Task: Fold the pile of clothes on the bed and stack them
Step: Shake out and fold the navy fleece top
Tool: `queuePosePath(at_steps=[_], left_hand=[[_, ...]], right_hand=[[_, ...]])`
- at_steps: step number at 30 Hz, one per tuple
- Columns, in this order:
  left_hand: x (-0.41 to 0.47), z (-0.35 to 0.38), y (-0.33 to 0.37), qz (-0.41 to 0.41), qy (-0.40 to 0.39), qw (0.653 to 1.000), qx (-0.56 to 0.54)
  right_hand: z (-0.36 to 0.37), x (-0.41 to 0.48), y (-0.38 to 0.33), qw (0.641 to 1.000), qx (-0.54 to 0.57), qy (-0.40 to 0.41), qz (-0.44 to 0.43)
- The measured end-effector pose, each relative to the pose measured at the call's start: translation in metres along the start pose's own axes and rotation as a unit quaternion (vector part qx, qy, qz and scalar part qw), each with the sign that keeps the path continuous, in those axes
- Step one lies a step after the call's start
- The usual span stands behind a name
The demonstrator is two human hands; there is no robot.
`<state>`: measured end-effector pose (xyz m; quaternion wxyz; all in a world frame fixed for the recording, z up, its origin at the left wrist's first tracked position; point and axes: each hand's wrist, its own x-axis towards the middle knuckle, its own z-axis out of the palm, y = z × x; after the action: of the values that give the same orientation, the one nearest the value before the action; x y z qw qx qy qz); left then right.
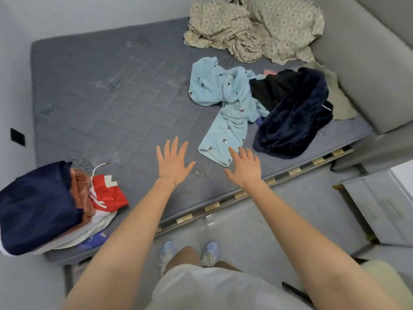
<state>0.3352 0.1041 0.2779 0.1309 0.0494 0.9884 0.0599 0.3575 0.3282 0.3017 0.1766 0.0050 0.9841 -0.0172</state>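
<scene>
1. Head view, count of hands: two, both bare and extended over the near edge of the bed (107, 90). The left hand (173, 161) is spread wide, fingers straight, holding nothing. The right hand (244, 166) is likewise spread and holding nothing.
2. Count of unfolded garments, right half of the bed: three are plainly distinguishable. These are a light blue garment (223, 104) with small dark motifs, a black garment (270, 90) and a dark navy fleece garment (295, 121).
3. A khaki piece (339, 95) lies partly under the fleece against the headboard (368, 52). Whether it is clothing cannot be told.
4. Count of stacks: one folded stack (38, 206) at the near left corner. A navy piece lies on top, with orange, red-and-white and white layers beneath it.
5. Bedding: one crumpled beige patterned sheet (252, 30) at the far right corner.
6. Condition of the light blue garment: twisted and rumpled, with one long end reaching towards the near edge. The right fingertips overlap that end, but contact cannot be confirmed from this angle.
7. The black and fleece garments are heaped together, touching the blue one's right side.
8. Floor: two shoes (167, 249) on the person's feet and one white cabinet (380, 204) at right.
</scene>
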Motion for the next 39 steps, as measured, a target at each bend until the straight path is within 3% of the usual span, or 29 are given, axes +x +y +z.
queuePosePath(at_steps=[24, 39], left_hand=[[0.216, -0.012, 0.14, 0.089, -0.063, 0.994, 0.022], [0.342, 0.007, 0.274, 0.037, -0.068, 0.997, -0.017]], right_hand=[[-0.048, 0.159, 0.169, 0.993, 0.049, -0.004, 0.105], [-0.064, 0.28, 0.323, 0.995, 0.058, -0.036, 0.076]])
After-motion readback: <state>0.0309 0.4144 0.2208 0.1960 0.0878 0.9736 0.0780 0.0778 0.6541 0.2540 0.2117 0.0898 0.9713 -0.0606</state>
